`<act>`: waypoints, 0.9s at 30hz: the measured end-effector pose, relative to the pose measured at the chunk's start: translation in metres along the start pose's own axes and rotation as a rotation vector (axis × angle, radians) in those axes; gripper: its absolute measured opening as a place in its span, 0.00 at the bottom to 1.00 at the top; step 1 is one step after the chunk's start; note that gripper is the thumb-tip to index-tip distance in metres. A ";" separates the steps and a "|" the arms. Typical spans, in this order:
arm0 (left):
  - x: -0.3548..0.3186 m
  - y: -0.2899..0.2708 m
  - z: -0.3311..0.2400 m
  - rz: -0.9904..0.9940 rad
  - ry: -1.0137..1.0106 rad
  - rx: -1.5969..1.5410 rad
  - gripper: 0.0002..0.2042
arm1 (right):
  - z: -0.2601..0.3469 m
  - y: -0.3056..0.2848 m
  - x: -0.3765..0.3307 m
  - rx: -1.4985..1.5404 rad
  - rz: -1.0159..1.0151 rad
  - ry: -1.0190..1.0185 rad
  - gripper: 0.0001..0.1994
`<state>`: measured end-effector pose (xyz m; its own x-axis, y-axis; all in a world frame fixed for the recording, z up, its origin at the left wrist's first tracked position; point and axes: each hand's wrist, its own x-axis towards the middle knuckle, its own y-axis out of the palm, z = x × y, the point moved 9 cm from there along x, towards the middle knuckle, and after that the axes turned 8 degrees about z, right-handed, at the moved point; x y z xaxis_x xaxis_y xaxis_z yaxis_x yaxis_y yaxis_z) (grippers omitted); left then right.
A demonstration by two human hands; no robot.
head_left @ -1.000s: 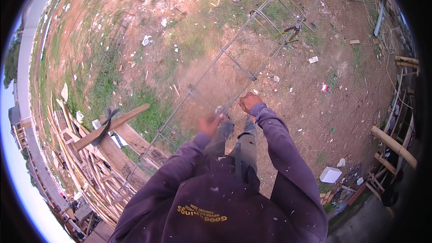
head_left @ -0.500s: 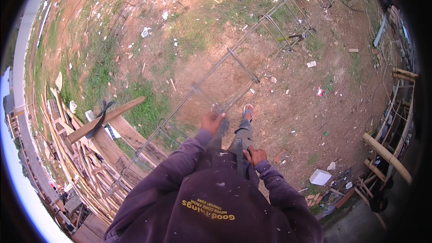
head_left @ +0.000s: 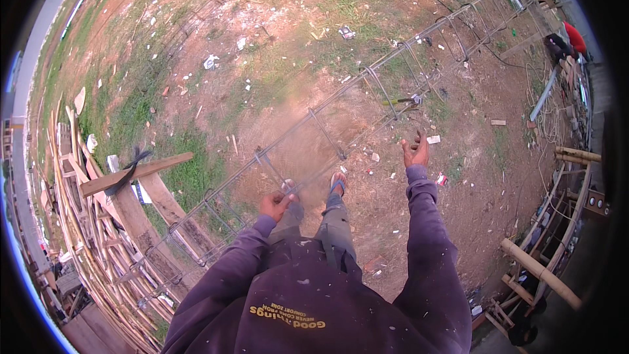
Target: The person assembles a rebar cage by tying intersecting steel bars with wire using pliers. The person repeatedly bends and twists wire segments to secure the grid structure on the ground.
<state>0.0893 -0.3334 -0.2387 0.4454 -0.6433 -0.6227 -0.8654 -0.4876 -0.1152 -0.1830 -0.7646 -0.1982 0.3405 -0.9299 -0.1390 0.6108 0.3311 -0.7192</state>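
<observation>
A long rebar cage [head_left: 288, 136], made of steel bars with square stirrups, runs slantwise before me from lower left to upper right. My left hand [head_left: 276, 206] is closed at the near bar, by the corner of a stirrup [head_left: 274, 172]. Its fingers pinch together there. My right hand [head_left: 416, 153] is raised off to the right of the cage, fingers apart and curled a little, holding nothing. Just beyond it, a hand tool [head_left: 403, 100] with a yellow-green handle and metal head rests on the cage; its exact kind is too small to tell.
Wooden boards [head_left: 141, 174] prop the cage's left end, beside a pile of bamboo poles and timber [head_left: 85, 223]. Bamboo framing [head_left: 540, 272] stands at right. A person in red [head_left: 574, 38] is at far right. Litter dots the dirt and grass.
My right hand has left my waist and stretched forward to the right, its fingers opening. My left hand stays at the cage. The view has shifted, showing more of the cage's far end.
</observation>
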 end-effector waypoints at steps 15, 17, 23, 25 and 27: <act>-0.017 -0.002 -0.016 -0.104 -0.033 0.043 0.15 | 0.181 -0.138 0.055 -0.063 0.198 -0.497 0.16; -0.014 0.000 -0.017 -0.085 0.004 0.003 0.15 | 0.218 -0.181 0.035 -0.005 0.183 -0.570 0.15; -0.011 -0.002 -0.003 -0.061 -0.011 0.101 0.17 | 0.243 -0.136 -0.018 1.226 0.441 -0.360 0.22; -0.011 -0.006 -0.001 -0.080 -0.011 0.150 0.18 | 0.222 -0.045 -0.055 0.906 0.639 -0.131 0.19; -0.011 -0.007 0.001 -0.057 -0.019 0.140 0.18 | 0.172 0.052 -0.116 0.459 1.081 0.294 0.15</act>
<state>0.0904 -0.3222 -0.2322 0.4912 -0.6049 -0.6268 -0.8631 -0.4351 -0.2565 -0.0678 -0.6119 -0.1030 0.6929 -0.1193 -0.7111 0.3281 0.9304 0.1636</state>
